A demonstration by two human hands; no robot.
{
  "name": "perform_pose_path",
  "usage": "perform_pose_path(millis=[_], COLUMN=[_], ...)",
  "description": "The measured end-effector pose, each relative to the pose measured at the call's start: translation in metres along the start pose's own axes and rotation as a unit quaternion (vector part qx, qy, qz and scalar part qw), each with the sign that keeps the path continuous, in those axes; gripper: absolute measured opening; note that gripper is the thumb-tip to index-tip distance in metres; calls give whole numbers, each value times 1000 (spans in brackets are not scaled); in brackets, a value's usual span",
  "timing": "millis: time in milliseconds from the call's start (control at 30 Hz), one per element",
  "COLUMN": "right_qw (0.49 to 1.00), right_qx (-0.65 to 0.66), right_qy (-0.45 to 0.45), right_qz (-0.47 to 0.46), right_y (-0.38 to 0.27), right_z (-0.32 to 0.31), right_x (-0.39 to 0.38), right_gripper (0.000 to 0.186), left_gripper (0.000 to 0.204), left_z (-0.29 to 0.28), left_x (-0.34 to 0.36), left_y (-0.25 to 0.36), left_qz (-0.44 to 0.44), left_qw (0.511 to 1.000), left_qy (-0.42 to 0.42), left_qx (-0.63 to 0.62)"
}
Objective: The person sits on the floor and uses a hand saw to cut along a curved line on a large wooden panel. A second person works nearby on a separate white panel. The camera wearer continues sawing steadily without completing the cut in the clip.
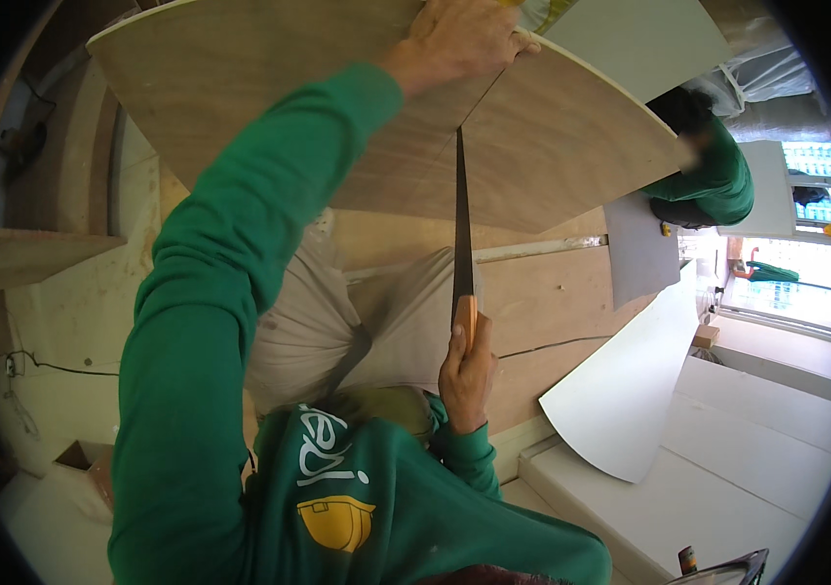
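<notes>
A handsaw point(462, 219) with an orange-brown wooden handle is in my right hand point(467, 378), whose fingers are wrapped round the grip. Its dark, narrow blade points away from me and meets the plywood board point(337, 127). From the blade a thin dark cut line runs up toward the board's far edge, and a fainter line continues on the near side. My left hand point(459, 39) is closed over that far edge, beside the line, gripping the board. Part of the left hand is cropped by the top of the picture. My knees are under the board.
At the far right a co-worker in a green top point(722, 180) bends by the board's right end. A white curved panel point(630, 380) leans at right, near a grey sheet point(641, 253) with a small yellow item on it. A cable point(69, 369) lies on the left floor.
</notes>
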State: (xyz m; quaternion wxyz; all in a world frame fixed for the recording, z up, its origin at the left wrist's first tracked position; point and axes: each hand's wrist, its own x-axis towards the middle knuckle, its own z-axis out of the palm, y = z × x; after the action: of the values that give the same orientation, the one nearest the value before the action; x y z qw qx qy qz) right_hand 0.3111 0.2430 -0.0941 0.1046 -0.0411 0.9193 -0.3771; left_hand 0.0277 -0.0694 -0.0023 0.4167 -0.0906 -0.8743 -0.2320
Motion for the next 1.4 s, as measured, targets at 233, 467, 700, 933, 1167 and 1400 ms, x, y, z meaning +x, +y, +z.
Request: perform_pose_path(millis=[233,467,700,933,1167,1400], right_qw=[985,977,994,981,994,983], right_qx=[5,-6,-20,-30,-27,-12], right_qy=[106,108,58,121,57,120], right_qz=[-134,-185,-94,-147,-94,-141], right_y=[-48,6,15,-52,28,-22], right_z=[68,46,35,70,23,63], right_x=[221,85,69,237,20,171], right_gripper=[33,39,41,44,40,29], left_gripper=[45,47,45,47,48,46], left_z=[-1,-6,0,-5,-1,-5], left_x=[5,8,7,8,10,7], left_y=[11,-3,3,4,-1,11], left_qz=[66,-6,-2,-9,-30,5], left_qw=[998,1000,1000,999,998,1000], left_qy=[1,-25,-13,-37,-46,-21], left_qx=[5,-5,-15,-3,5,1])
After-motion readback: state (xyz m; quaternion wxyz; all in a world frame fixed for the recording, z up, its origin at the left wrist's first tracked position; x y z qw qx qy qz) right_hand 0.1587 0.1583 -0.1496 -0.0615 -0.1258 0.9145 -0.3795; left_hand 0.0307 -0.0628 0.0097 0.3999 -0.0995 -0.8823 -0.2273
